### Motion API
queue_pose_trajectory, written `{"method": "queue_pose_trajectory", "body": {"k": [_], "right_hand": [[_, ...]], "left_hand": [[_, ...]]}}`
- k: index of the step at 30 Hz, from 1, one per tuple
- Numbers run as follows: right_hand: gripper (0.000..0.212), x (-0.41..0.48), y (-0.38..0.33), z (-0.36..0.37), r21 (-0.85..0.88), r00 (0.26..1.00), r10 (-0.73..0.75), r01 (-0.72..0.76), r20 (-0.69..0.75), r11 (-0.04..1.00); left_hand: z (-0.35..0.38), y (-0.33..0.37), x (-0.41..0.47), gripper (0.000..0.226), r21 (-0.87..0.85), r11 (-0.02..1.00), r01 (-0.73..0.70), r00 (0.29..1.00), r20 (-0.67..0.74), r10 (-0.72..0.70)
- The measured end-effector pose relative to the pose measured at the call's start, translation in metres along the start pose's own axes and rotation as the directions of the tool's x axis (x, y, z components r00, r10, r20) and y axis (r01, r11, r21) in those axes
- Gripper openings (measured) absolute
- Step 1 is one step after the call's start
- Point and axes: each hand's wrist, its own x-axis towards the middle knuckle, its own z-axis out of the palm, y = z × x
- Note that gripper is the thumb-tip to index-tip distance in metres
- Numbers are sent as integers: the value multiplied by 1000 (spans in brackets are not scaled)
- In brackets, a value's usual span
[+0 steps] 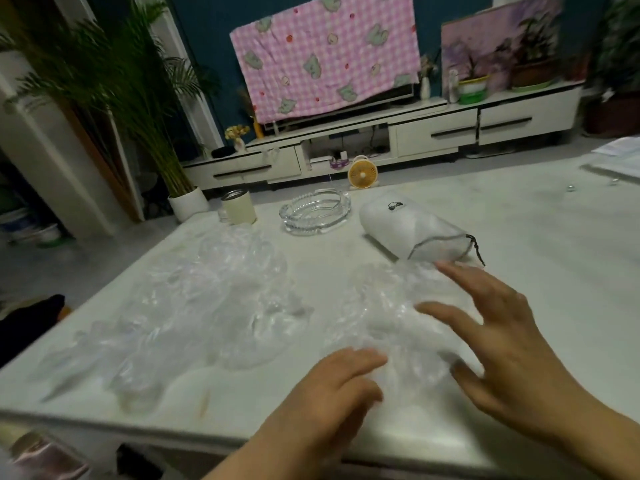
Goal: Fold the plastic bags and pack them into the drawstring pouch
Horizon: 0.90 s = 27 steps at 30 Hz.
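At the near table (pixel 519 237) edge, the left hand (pixel 332 386) lies with bent fingers on the near rim of a crumpled clear plastic bag (pixel 388 306); blur hides whether they pinch it. The right hand (pixel 502 341) hovers over the bag, fingers spread. A loose heap of bags (pixel 214 299) lies to the left. Just beyond, the drawstring pouch (pixel 412 226) lies on its side, mouth toward the hands. Farther off stand a glass ashtray (pixel 315 211) and a tin (pixel 239 206).

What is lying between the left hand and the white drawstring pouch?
In the head view, a crumpled clear plastic bag lies on the table there; the right hand reaches over it, fingers spread.
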Motion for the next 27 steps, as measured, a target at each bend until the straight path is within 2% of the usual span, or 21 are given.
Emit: {"method": "queue_pose_trajectory", "body": {"k": [2, 4, 6, 8, 10, 12, 15, 17, 18, 20, 24, 27], "right_hand": [[17, -12, 0, 4, -53, 991, -119, 123, 67, 991], [11, -30, -1, 10, -5, 965, -180, 184, 192, 983], [9, -40, -2, 13, 94, 946, -203, 185, 254, 978], [19, -43, -4, 10, 184, 938, -180, 129, 295, 974], [43, -39, -5, 9, 214, 931, -152, 82, 333, 973], [60, -32, -6, 13, 214, 905, -142, 58, 402, 975], [58, -26, -5, 25, 279, 880, -106, -31, 462, 960], [51, -27, -1, 30, 294, 912, -75, -51, 403, 954], [47, -26, 1, 31, 299, 935, -45, -67, 351, 952], [38, -26, 7, 32, 296, 932, 25, -141, 363, 945], [20, -28, 22, 35, 373, 938, 65, -198, 340, 907], [32, -31, 25, 31, 374, 919, 64, -221, 390, 901]], "left_hand": [[5, -17, -17, 16, 105, 993, -46, 995, 92, 37], [5, -26, -31, 10, 83, 997, 6, 979, 205, -23], [0, -27, -35, 22, 84, 993, 82, 967, 234, -100], [-6, -17, -32, 44, 34, 978, 205, 957, 202, -208], [-7, -5, -29, 54, -12, 971, 238, 964, 125, -235], [-4, 7, -22, 53, -5, 980, 199, 969, 151, -196], [4, 13, -15, 70, 62, 969, 240, 929, 274, -248], [9, 7, -15, 62, 114, 948, 296, 909, 273, -316], [11, 3, -17, 53, 109, 956, 273, 932, 218, -291], [17, -8, -23, 39, 87, 956, 280, 943, 161, -291], [17, -23, -26, 12, 55, 953, 300, 949, 90, -304], [13, -26, -29, 5, 90, 968, 235, 968, 62, -241]]}}
